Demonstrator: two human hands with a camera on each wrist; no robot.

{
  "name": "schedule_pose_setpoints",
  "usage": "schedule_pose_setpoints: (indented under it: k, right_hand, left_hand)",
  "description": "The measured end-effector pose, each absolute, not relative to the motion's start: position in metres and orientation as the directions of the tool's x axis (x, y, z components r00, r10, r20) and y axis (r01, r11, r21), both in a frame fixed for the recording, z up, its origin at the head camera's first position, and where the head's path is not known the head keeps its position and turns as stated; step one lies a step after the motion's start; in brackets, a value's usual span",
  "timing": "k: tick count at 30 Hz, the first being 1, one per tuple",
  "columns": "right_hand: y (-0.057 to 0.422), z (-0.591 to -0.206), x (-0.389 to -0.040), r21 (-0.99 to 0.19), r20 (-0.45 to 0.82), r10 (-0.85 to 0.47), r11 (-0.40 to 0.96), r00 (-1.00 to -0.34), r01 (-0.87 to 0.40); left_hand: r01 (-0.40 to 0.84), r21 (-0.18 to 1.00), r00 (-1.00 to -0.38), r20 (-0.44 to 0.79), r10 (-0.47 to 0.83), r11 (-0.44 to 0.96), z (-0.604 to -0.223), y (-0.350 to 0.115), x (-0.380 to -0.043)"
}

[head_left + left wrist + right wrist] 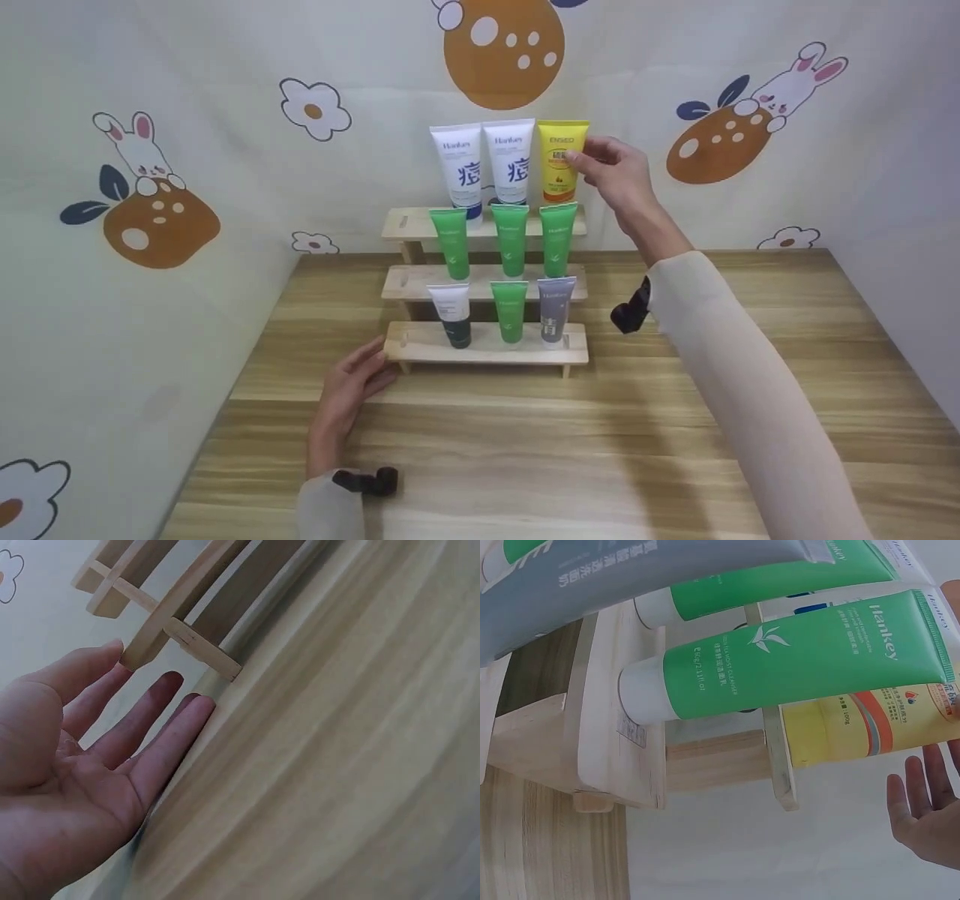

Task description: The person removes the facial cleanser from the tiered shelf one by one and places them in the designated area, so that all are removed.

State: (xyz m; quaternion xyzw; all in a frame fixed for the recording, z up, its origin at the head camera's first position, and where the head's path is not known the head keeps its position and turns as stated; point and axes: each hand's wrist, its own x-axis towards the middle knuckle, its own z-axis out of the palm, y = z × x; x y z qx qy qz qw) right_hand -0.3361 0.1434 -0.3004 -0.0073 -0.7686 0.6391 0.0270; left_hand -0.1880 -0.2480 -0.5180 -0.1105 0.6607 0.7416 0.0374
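Note:
My right hand (621, 174) pinches the upper right edge of a yellow squeeze tube (559, 150), thumb on its front. The tube stands cap-down at the right of the top tier of a three-tier wooden display rack (487, 349). Beside it are two white tubes (459, 161) with blue lettering. In the right wrist view, the yellow tube (870, 724) is partly behind a green tube (780, 660), and only some fingers (922, 787) show. My left hand (352, 394) touches the left end of the bottom tier, its fingers extended; the left wrist view shows the thumb at the board's corner (139, 652).
Green tubes (511, 240) line the middle tier. On the bottom tier stand a white-and-dark tube (452, 315), a green tube (510, 311) and a grey tube (556, 311). The rack stands on a wood-grain tabletop (510, 450), before a patterned cloth backdrop (375, 60).

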Motion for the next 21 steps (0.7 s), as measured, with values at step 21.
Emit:
schedule_pose_setpoints:
  k: [21]
  right_hand:
    - [0.1398, -0.2973, -0.331, -0.981, 0.083, 0.023, 0.177, -0.996, -0.077]
  left_hand:
    - [-0.195, 0.972, -0.972, -0.209, -0.107, -0.129, -0.5219, -0.2387, -0.1899]
